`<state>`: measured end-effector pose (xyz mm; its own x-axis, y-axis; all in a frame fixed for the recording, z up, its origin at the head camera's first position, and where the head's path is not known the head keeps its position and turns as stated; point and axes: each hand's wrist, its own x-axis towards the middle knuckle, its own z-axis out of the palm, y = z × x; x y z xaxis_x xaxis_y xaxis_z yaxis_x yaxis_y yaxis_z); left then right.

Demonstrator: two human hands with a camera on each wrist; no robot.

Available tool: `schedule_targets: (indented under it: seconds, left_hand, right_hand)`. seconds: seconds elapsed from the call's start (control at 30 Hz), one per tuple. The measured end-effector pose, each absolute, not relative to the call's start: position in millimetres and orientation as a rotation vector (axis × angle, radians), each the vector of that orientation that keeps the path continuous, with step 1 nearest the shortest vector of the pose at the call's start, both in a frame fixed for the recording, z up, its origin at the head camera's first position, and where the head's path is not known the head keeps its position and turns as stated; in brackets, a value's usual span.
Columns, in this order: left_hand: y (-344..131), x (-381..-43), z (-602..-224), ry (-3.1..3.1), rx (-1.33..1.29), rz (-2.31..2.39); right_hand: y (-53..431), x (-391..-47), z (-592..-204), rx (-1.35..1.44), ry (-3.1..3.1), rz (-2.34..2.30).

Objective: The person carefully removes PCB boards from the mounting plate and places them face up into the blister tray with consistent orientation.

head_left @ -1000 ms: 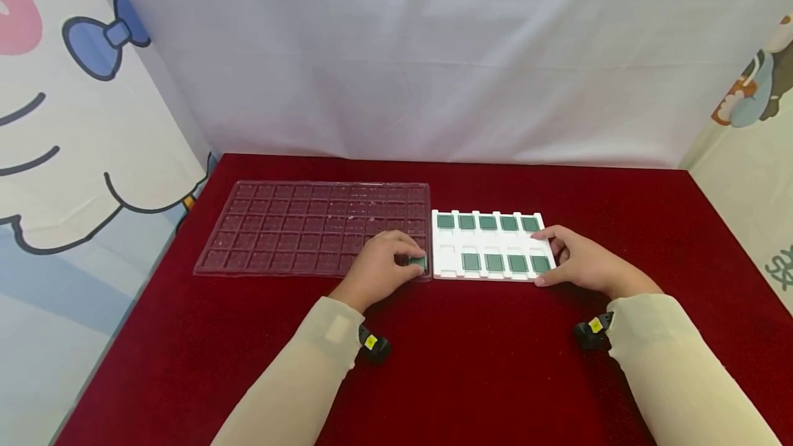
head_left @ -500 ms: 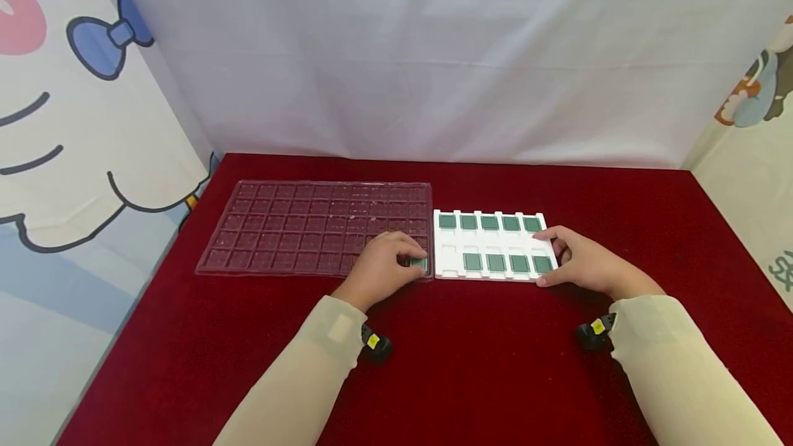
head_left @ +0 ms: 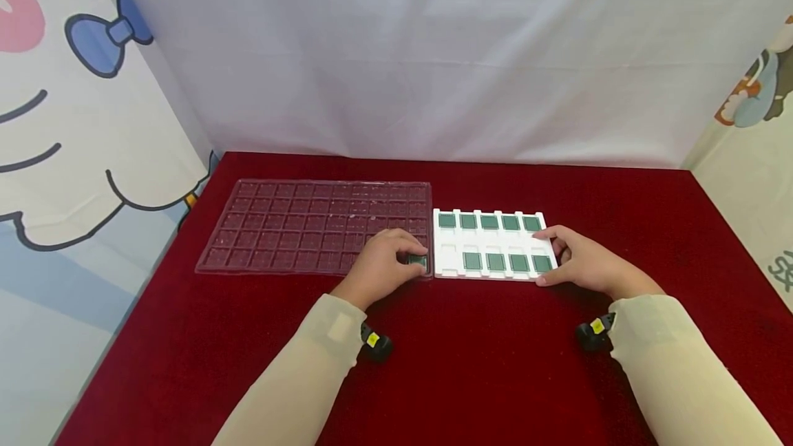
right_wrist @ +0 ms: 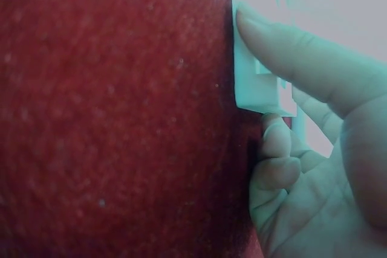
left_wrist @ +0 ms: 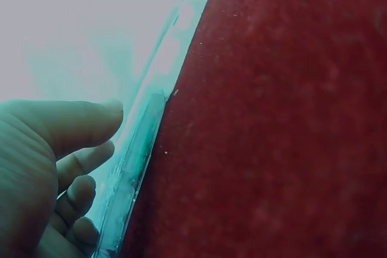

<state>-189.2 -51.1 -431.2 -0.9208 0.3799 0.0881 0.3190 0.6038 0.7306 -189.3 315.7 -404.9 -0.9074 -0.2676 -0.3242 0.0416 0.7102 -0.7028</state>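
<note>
left grip [head_left: 381,263] palm-down around green square [head_left: 417,260] over clear tray [head_left: 297,226]

Compartment tray [head_left: 297,226]: on the tabletop [head_left: 483,363], left
Slotted tray [head_left: 489,243]: just right of it
Chips [head_left: 495,262]: in the slotted tray's two rows
Curtain [head_left: 396,54]: behind both trays
</note>
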Motion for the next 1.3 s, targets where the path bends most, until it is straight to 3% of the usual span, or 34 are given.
schedule_targets:
  seconds: [1.3]
  left_hand:
    - [-1,-194,-413,2.641,0.774,1.218]
  right_hand:
    - [317,-189,-408,-0.202,2.504,-1.089]
